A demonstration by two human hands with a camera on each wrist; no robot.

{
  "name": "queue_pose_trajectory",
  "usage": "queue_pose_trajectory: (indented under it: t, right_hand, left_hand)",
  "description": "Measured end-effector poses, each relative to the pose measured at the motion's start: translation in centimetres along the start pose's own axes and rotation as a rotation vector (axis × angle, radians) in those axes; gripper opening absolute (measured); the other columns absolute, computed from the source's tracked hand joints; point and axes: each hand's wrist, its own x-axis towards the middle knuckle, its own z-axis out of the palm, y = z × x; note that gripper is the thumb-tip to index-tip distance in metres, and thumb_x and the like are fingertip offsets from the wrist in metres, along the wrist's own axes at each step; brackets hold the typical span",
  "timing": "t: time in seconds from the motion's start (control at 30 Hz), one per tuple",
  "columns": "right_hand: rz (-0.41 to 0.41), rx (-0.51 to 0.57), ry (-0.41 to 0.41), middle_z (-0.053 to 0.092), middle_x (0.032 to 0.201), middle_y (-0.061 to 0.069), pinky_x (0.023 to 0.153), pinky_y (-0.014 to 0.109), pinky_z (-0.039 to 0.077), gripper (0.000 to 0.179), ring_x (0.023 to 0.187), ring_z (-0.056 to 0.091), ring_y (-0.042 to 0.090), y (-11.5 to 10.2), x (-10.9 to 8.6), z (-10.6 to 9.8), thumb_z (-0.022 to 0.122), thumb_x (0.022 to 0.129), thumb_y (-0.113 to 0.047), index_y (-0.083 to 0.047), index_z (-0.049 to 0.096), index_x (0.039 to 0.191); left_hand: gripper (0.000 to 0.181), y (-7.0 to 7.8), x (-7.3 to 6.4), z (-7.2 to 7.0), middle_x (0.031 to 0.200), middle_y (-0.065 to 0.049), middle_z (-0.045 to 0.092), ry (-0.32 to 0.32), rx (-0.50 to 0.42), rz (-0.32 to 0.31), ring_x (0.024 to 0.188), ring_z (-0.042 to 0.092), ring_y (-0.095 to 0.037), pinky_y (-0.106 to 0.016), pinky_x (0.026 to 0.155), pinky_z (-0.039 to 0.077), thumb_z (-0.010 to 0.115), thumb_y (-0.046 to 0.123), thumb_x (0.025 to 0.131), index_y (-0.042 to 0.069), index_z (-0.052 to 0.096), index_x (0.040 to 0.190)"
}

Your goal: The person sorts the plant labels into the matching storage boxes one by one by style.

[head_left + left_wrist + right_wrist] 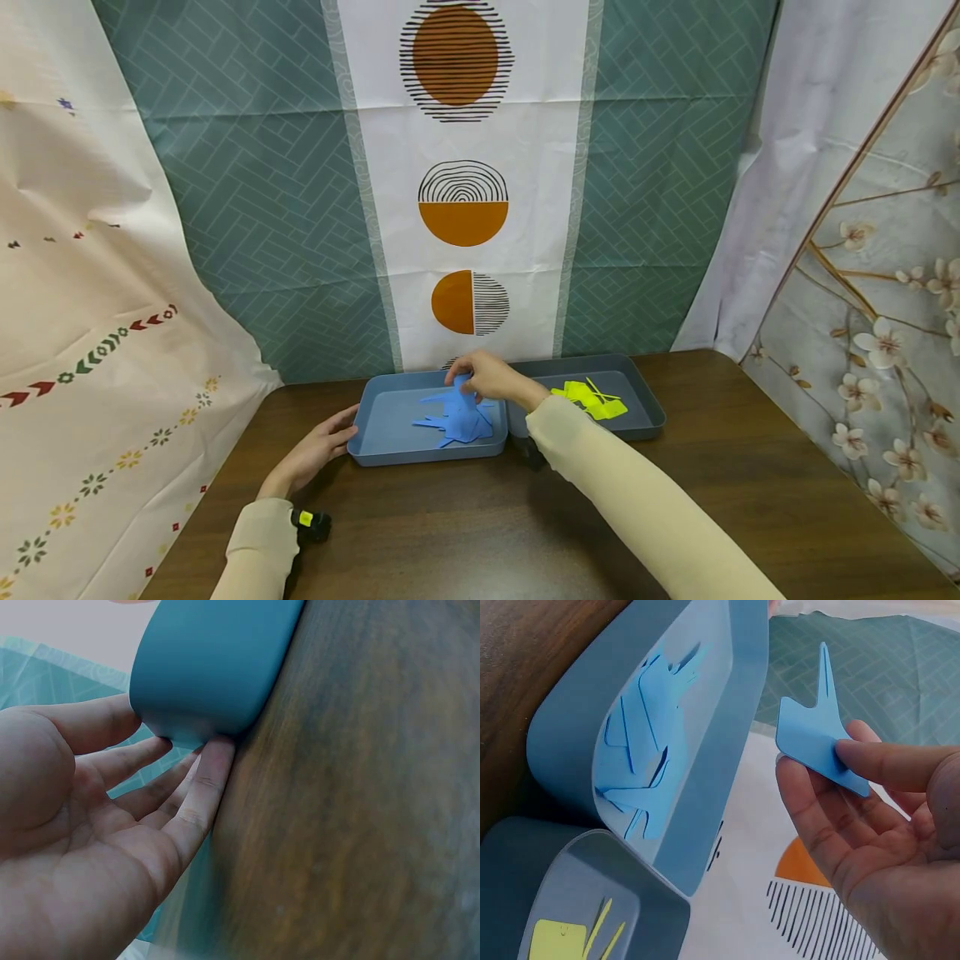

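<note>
My right hand pinches a blue plant label between thumb and fingers, its pointed stake sticking up in the right wrist view. That label is held above the light blue tray. More flat blue plant labels lie in a loose heap inside this tray. At the tray's left end, my left hand touches the outer wall with its fingers extended. In the left wrist view, the fingertips rest against the tray's rounded corner.
A darker grey tray adjoins the blue one on the right, with yellow labels in it. Both stand at the back of the brown wooden table. Patterned cloth hangs right behind them.
</note>
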Motion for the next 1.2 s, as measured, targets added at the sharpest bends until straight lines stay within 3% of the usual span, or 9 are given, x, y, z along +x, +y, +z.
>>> queue_pose_trajectory:
  t: [0.2, 0.47, 0.57, 0.77, 0.83, 1.2]
  right_hand:
    - [0.014, 0.008, -0.009, 0.066, 0.133, 0.015, 0.079, 0.049, 0.063, 0.026, 0.096, 0.063, 0.030, -0.2, 0.4, 0.0, 0.059, 0.097, 0.012, 0.000, 0.074, 0.113]
    - [0.018, 0.003, -0.018, 0.069, 0.129, 0.012, 0.069, 0.030, 0.061, 0.026, 0.114, 0.063, 0.030, -0.4, 1.3, 0.3, 0.060, 0.097, 0.010, -0.002, 0.075, 0.115]
    - [0.017, -0.004, -0.019, 0.069, 0.127, 0.012, 0.069, 0.030, 0.061, 0.026, 0.121, 0.060, 0.031, -0.5, 1.5, 0.4, 0.060, 0.097, 0.010, -0.002, 0.075, 0.114]
    - [0.034, -0.067, -0.004, 0.067, 0.118, 0.017, 0.079, 0.031, 0.057, 0.032, 0.102, 0.060, 0.025, 0.0, 1.4, 0.7, 0.060, 0.095, 0.012, -0.005, 0.073, 0.119]
    - [0.036, -0.080, -0.001, 0.067, 0.118, 0.018, 0.083, 0.032, 0.056, 0.033, 0.103, 0.060, 0.025, 0.2, 1.2, 0.6, 0.060, 0.095, 0.013, -0.005, 0.073, 0.120]
    - [0.021, -0.098, -0.005, 0.067, 0.111, 0.013, 0.079, 0.031, 0.057, 0.025, 0.096, 0.059, 0.023, 1.2, 0.1, 0.0, 0.061, 0.097, 0.008, -0.005, 0.075, 0.113]
  left_hand:
    - [0.061, 0.1, 0.0, 0.0, 0.166, -0.029, 0.019, 0.005, -0.019, -0.007, 0.151, 0.029, -0.046, -0.053, 0.119, 0.036, 0.041, 0.017, 0.114, 0.002, 0.013, 0.166]
    - [0.061, -0.1, 0.0, 0.0, 0.166, -0.030, 0.019, 0.009, -0.027, -0.006, 0.152, 0.027, -0.047, -0.057, 0.120, 0.032, 0.041, 0.017, 0.114, 0.002, 0.013, 0.166]
    - [0.061, -0.1, 0.0, 0.0, 0.166, -0.030, 0.019, 0.011, -0.027, -0.006, 0.151, 0.027, -0.047, -0.057, 0.120, 0.032, 0.041, 0.017, 0.114, 0.002, 0.013, 0.166]
    - [0.061, 0.0, 0.0, 0.1, 0.165, -0.030, 0.020, 0.012, -0.025, -0.003, 0.150, 0.030, -0.046, -0.054, 0.119, 0.035, 0.041, 0.016, 0.114, 0.001, 0.012, 0.166]
    - [0.061, 0.0, 0.1, 0.1, 0.166, -0.030, 0.019, 0.010, -0.028, -0.003, 0.150, 0.030, -0.046, -0.053, 0.119, 0.036, 0.041, 0.016, 0.114, 0.001, 0.012, 0.166]
    - [0.062, 0.0, 0.1, 0.0, 0.166, -0.028, 0.018, 0.009, -0.031, -0.006, 0.151, 0.028, -0.045, -0.049, 0.118, 0.039, 0.041, 0.017, 0.114, 0.002, 0.012, 0.166]
